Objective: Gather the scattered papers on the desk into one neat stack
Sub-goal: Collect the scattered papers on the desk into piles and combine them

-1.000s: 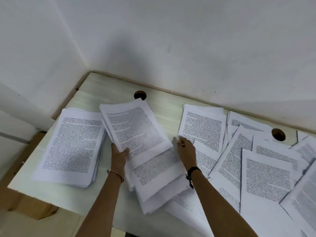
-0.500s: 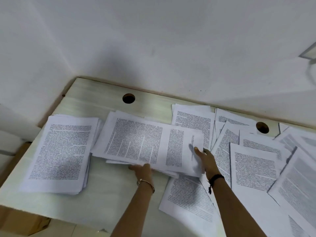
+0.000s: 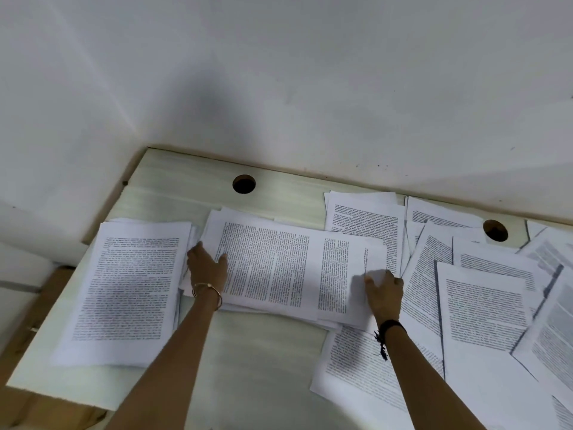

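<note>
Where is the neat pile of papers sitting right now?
In the head view the neat pile lies at the desk's left end, just left of the sideways bundle held between both hands.

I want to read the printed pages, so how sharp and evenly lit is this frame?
Head view: text on the bundle between the left hand and right hand is smeared, unreadable; a soft shadow darkens the wall; wide-angle lens bends the desk edges.
</note>
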Tool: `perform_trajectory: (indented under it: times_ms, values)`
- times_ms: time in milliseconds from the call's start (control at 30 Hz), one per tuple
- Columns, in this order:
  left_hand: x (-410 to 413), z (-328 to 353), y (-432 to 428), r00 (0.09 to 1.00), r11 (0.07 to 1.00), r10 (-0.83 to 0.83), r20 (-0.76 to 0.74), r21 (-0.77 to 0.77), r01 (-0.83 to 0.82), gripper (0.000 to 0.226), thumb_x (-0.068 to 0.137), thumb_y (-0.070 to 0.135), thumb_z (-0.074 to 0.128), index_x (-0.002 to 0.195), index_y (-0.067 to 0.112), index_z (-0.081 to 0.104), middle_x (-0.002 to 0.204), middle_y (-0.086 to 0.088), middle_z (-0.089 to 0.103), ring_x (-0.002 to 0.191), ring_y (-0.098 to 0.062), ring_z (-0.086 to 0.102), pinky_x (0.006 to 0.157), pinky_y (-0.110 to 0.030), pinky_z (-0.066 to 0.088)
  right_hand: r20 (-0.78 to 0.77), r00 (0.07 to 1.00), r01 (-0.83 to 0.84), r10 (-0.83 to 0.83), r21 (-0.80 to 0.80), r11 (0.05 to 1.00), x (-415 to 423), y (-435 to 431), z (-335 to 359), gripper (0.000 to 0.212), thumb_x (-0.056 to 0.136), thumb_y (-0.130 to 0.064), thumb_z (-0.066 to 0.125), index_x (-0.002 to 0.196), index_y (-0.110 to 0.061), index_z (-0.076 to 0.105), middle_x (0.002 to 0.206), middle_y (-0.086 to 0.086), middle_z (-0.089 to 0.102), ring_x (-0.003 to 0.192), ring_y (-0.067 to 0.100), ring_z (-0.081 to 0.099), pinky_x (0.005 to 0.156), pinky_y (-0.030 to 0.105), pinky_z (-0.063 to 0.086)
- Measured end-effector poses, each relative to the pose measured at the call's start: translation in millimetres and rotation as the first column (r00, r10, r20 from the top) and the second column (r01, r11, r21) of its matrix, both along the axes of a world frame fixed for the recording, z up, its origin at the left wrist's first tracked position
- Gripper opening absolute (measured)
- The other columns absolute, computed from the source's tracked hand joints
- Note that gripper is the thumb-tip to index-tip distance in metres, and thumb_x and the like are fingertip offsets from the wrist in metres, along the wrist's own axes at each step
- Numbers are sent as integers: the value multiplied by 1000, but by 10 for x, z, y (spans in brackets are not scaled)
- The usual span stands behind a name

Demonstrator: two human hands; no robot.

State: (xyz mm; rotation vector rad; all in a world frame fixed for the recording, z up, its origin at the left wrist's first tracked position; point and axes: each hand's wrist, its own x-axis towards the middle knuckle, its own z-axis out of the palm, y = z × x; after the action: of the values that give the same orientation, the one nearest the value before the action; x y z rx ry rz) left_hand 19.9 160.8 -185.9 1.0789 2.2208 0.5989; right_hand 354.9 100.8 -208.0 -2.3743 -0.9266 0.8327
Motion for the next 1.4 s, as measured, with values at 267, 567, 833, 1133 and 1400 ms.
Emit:
perform_trajectory:
  times_ms: [267,567,833,1133,1400]
  values:
    - [-185,-121,362,969,975,-176,-171,-164,148,59,85,29,63,127,-7,43,130,-28,44,121,-41,42,99,-46,40,59,998,28,-26,-36,999,-40,25,-46,47,92,-16,55,134,1,44,129,25,40,119,44,40,95,52,45]
    - [184,-143,173,989,993,-99,-108,-69,92,40,89,25,57,117,-4,51,122,-26,49,114,-39,45,93,-44,40,47,997,-60,58,41,997,-426,37,2,34,95,-9,44,128,0,50,121,25,48,102,33,49,84,30,39]
    - [352,-105,-8,998,989,22,-61,-144,-30,45,88,33,57,120,1,52,122,-25,53,114,-40,49,90,-46,44,5,997,-81,81,68,994,-654,-64,-13,38,97,-16,46,131,1,50,126,21,52,113,32,48,93,33,40]
    - [3,-163,-270,959,998,70,273,-23,-66,31,88,27,57,96,-3,59,98,-18,61,92,-32,57,74,-36,43,-175,983,63,-50,68,996,-747,-221,75,54,88,-14,65,135,-3,42,125,15,54,116,34,54,96,44,49]
    - [302,-65,-1121,880,873,457,129,125,-471,70,86,22,63,141,-3,28,143,-26,35,131,-41,36,105,-51,37,-648,731,293,-215,13,956,-1112,-219,131,4,89,-16,63,89,-12,66,82,5,63,72,19,56,58,25,44]
